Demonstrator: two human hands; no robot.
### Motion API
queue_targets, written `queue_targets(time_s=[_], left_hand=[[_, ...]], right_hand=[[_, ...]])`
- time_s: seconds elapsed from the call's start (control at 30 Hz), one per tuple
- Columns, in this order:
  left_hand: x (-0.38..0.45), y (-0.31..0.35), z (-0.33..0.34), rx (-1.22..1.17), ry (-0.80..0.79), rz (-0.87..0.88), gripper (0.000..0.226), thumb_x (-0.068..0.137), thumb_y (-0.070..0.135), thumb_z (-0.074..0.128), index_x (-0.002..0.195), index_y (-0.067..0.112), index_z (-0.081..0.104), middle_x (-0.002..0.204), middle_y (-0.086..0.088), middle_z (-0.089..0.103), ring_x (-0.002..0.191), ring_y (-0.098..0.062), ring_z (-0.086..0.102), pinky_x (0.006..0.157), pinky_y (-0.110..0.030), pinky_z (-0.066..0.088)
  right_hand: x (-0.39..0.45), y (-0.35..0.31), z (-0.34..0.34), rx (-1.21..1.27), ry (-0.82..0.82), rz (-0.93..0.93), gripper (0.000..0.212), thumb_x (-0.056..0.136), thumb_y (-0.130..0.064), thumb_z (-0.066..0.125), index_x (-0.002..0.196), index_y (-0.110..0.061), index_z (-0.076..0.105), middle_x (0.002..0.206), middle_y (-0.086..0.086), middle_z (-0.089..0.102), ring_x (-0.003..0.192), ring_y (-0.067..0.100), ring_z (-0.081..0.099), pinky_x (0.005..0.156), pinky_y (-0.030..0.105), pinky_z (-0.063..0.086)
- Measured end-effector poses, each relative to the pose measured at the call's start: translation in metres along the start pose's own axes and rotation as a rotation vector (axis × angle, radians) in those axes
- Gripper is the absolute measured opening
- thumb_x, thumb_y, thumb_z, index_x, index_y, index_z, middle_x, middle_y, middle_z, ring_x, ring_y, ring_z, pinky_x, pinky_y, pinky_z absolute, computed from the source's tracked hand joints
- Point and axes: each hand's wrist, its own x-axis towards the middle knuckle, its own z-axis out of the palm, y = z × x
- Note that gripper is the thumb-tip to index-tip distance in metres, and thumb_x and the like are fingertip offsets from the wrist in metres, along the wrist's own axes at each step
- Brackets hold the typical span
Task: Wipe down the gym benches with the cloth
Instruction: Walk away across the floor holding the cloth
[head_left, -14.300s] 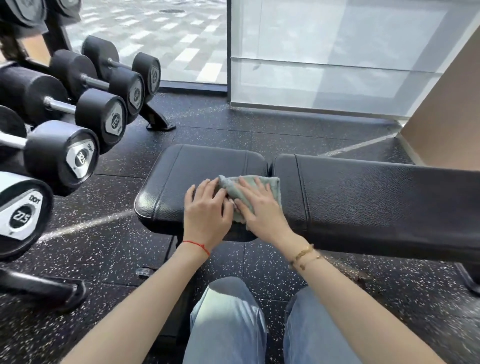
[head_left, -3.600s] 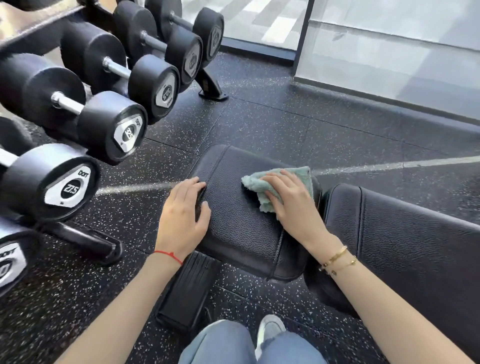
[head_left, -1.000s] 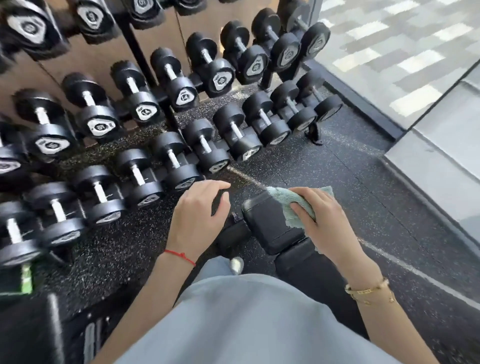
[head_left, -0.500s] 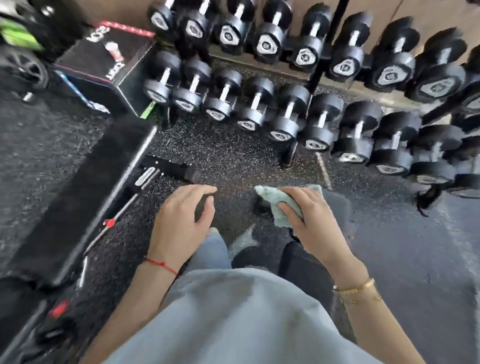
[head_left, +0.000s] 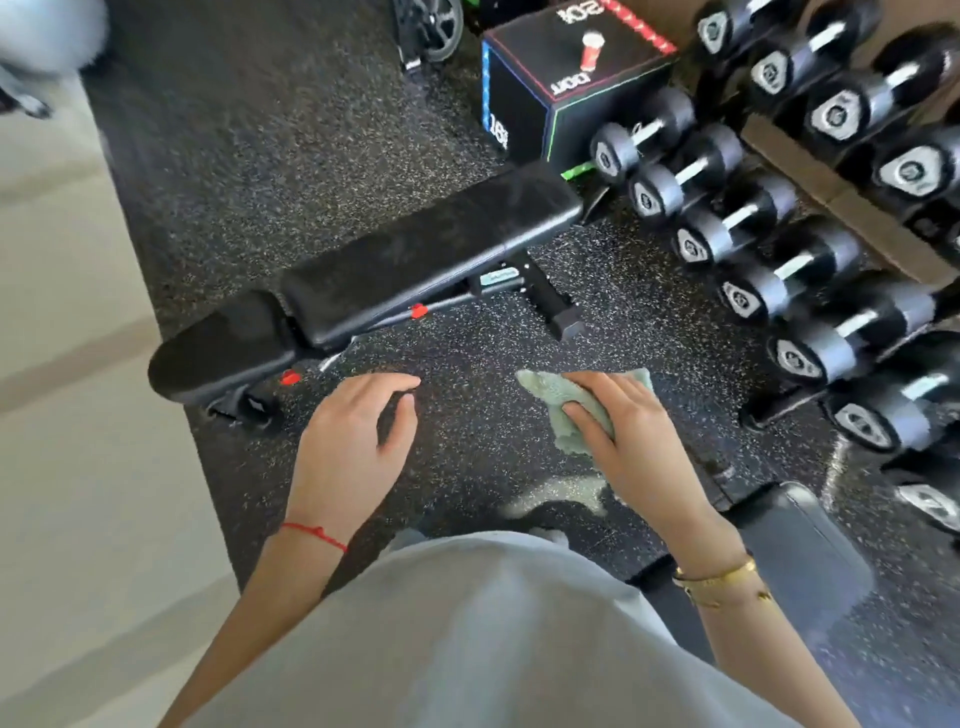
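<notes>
right hand (head_left: 631, 431) – fingers curled on cloth (head_left: 558, 397) (held in air) | left hand (head_left: 353, 441) – loosely curled, holding nothing | bench (head_left: 395, 265) at 11 o'clock, long axis 8-to-2 | left hand nearer; cloth must cross leftward

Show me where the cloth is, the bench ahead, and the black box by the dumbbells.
cloth (head_left: 553, 395): head view, on the bare green fabric left of the fingers.
bench (head_left: 431, 249): head view, on the long back pad.
black box (head_left: 571, 52): head view, on its top face.
</notes>
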Motion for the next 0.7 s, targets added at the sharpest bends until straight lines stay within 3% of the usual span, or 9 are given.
queue_targets(time_s=[0.27,0.5,0.7], left_hand=[[-0.069,-0.104,-0.081,0.042,0.146,-0.246,0.02,0.095,0.017,0.06,0.112,0.019,0.07,0.11,0.002,0.07,0.103,-0.016,0.063,0.093,-0.029,0.045],[-0.133,-0.197,-0.149,0.094,0.227,-0.377,0.038,0.094,0.036,0.042,0.112,0.018,0.071,0.108,0.001,0.071,0.099,-0.016,0.063,0.087,-0.015,0.038],[-0.175,-0.255,-0.192,0.134,0.371,-0.506,0.026,0.094,0.024,0.052,0.109,0.016,0.072,0.107,0.0,0.072,0.087,-0.02,0.066,0.081,-0.025,0.047]], right_hand=[[0.033,-0.107,0.087,0.017,-0.13,-0.181,0.029,0.097,-0.031,0.049,0.124,-0.023,0.056,0.113,-0.009,0.061,0.101,0.012,0.051,0.092,0.035,0.045],[0.047,-0.215,0.178,0.074,-0.238,-0.332,0.028,0.098,-0.032,0.047,0.124,-0.024,0.055,0.114,-0.009,0.061,0.102,0.011,0.052,0.092,0.038,0.046],[0.06,-0.295,0.237,0.134,-0.339,-0.443,0.027,0.098,-0.029,0.05,0.123,-0.024,0.056,0.114,-0.009,0.061,0.103,0.009,0.053,0.094,0.031,0.044]])
